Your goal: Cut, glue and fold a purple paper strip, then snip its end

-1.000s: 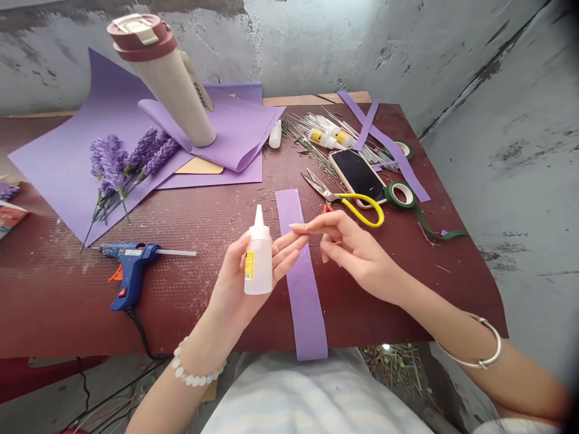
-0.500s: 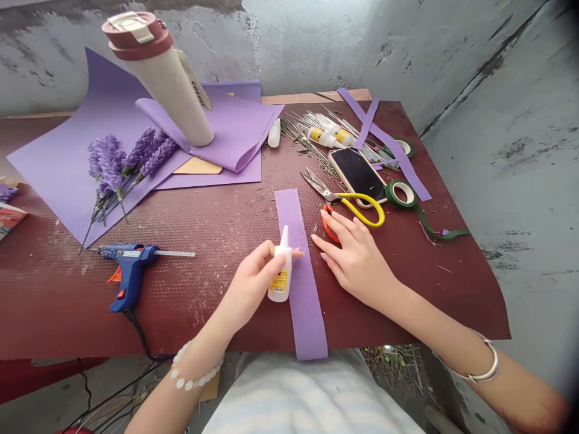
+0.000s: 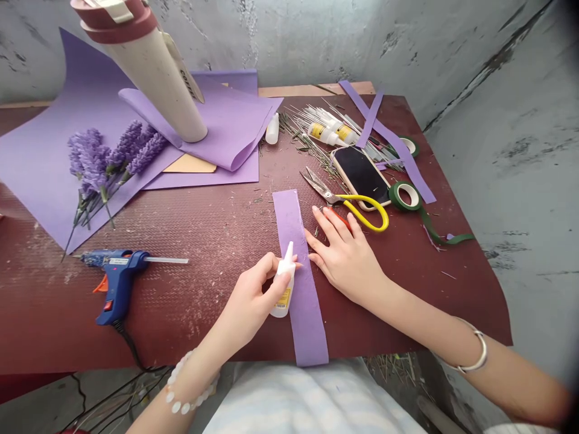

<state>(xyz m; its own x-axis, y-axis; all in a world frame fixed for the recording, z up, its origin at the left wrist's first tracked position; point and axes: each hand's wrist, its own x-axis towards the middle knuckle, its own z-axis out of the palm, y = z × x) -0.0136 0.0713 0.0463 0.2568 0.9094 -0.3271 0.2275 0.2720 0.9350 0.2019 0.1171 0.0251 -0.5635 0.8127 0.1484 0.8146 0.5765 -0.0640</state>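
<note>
My left hand [image 3: 251,298] grips a white plastic glue bottle [image 3: 284,289] with a yellow label, its nozzle pointing up. The bottle sits just over the left edge of a long purple paper strip [image 3: 299,277], which lies on the dark red table top [image 3: 190,319]. My right hand [image 3: 344,259] rests flat and spread on the table, its fingertips at the strip's right edge. A red tool handle [image 3: 339,217] is partly hidden under those fingers.
Yellow-handled scissors [image 3: 362,208], a phone [image 3: 360,176] and green floral tape [image 3: 404,196] lie right of the strip. To the left are a blue hot glue gun [image 3: 118,280], purple lavender flowers [image 3: 99,163], purple sheets [image 3: 217,132] and a tall beige flask [image 3: 154,72].
My right hand has come down from the air to lie flat beside the strip. My left hand has moved the bottle right and down over the strip's edge.
</note>
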